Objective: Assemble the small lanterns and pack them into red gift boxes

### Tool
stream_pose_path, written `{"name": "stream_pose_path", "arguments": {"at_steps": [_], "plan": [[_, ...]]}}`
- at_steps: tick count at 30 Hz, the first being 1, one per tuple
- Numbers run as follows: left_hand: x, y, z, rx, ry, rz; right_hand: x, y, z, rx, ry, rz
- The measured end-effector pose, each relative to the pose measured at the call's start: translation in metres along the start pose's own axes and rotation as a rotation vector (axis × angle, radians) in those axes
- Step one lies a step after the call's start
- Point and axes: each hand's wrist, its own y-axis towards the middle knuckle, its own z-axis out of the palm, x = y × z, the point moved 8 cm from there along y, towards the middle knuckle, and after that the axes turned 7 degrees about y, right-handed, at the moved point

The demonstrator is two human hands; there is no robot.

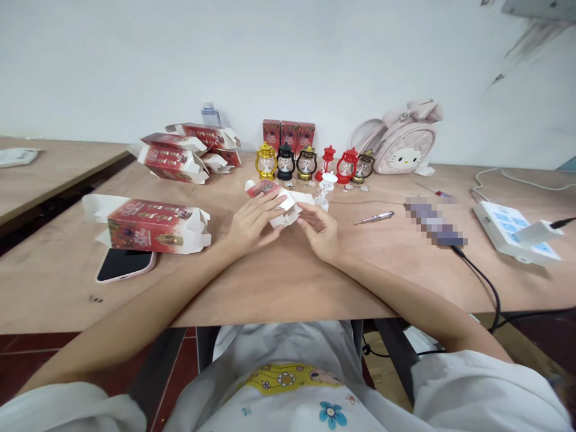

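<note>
Between my hands lies a small red printed cardboard box (291, 203) with its white end flaps out. My left hand (256, 222) rests over the box's left side, fingers laid across it. With thumb and fingertips, my right hand (320, 229) pinches a white flap at the right end. Just behind my right hand stands a white mini lantern (327, 187), partly hidden. Farther back is a row of mini lanterns: a gold one (267, 162), a black one (285, 162), a bronze one (306, 163) and several more, some red.
Three closed red boxes (288, 135) stand by the wall. Open boxes (173, 159) pile up at back left; another box (153, 227) lies by a phone (126, 264). Rightward are a pen (374, 218), a blurred-out device (434, 223), a power strip (513, 231) and a pink bag (405, 144).
</note>
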Motion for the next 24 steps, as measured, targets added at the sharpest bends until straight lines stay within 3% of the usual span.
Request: {"name": "stream_pose_path", "arguments": {"at_steps": [3,9,12,16,20,24], "plan": [[0.001,0.000,0.002,0.023,0.050,-0.024,-0.003,-0.001,0.003,-0.015,0.096,0.050],[0.013,-0.003,-0.003,-0.057,0.032,-0.134,-0.003,-0.002,0.013,0.009,0.210,0.160],[0.011,-0.002,-0.003,-0.056,0.038,-0.088,-0.013,-0.001,0.010,-0.046,0.237,0.256],[0.005,-0.002,0.003,0.036,0.075,-0.019,-0.028,0.000,0.006,-0.115,0.355,0.319],[0.003,-0.003,0.008,0.084,0.093,-0.018,-0.024,-0.001,0.016,0.026,0.379,0.331],[0.002,-0.002,0.004,0.060,0.119,-0.012,-0.009,-0.004,0.026,0.195,0.377,0.287]]}}
